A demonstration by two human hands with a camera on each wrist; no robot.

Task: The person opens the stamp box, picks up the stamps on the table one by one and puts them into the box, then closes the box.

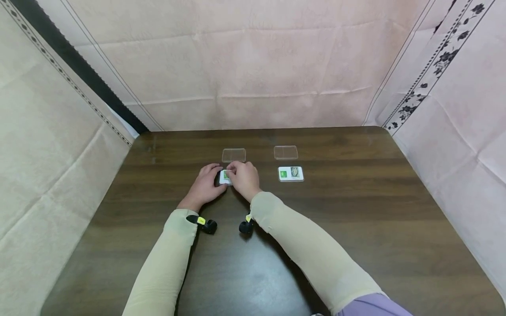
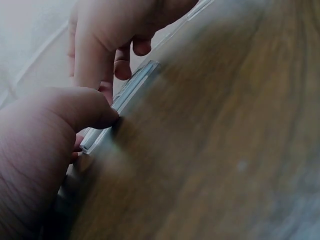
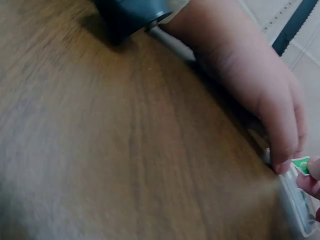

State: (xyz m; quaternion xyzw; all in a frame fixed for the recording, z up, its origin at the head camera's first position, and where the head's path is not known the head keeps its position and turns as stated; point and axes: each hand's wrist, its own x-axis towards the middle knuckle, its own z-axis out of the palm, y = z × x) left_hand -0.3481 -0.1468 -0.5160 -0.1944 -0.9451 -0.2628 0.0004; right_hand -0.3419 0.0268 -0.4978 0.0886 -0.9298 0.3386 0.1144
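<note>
My left hand (image 1: 205, 186) grips a small flat clear case (image 1: 223, 181) with a white inside, low on the table. Its thumb lies along the near edge in the left wrist view, with other fingertips showing at the case's end. My right hand (image 1: 246, 180) is over the right part of the case and hides it in the head view. Between its fingertips (image 3: 314, 169) in the right wrist view, it pinches a small green stamp-like piece (image 3: 301, 165) with a toothed edge. The case's clear rim (image 2: 135, 87) shows below both hands.
To the right lies a second case (image 1: 290, 174) holding a green square and an oval picture. Two clear covers, one on the left (image 1: 234, 155) and one on the right (image 1: 286, 152), lie behind the cases. Pale cloth (image 1: 245, 66) hangs beyond the brown wooden table (image 1: 356, 219).
</note>
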